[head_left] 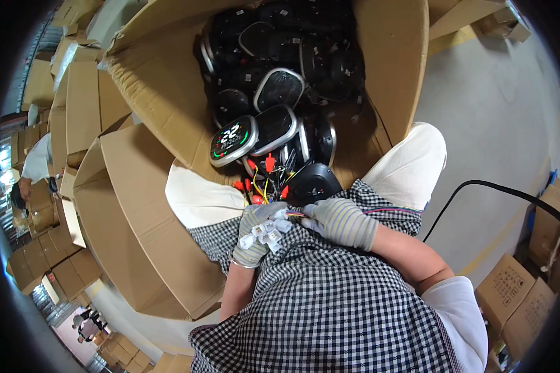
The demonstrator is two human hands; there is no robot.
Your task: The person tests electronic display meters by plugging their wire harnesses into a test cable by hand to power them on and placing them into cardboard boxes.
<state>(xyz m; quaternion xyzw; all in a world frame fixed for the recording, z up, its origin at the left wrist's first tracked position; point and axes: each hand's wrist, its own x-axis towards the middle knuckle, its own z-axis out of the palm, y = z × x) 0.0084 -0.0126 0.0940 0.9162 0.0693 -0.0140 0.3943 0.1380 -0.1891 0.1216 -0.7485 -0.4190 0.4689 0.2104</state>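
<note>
Both of my hands wear striped work gloves and meet over my lap. My left hand [249, 239] is closed round a bundle of white plug connectors [269, 234]. Thin coloured wires [294, 214] run from the bundle to my right hand [345, 222], whose fingers pinch them. Just beyond my hands, red-capped leads [270, 163] with yellow and black wires stand up in a tangle. A round-cornered display unit [233, 142] with a silver rim has its screen lit. Beside it leans a dark-screened unit [275, 129], and a black rounded housing [315, 184] lies close to my right hand.
An open cardboard box [392, 68] between my legs holds several black display units [280, 89]. Another open carton [155, 217] stands at my left. A black cable or bar [473, 183] curves over the floor at right, near stacked cartons [507, 289]. People [88, 324] appear far left.
</note>
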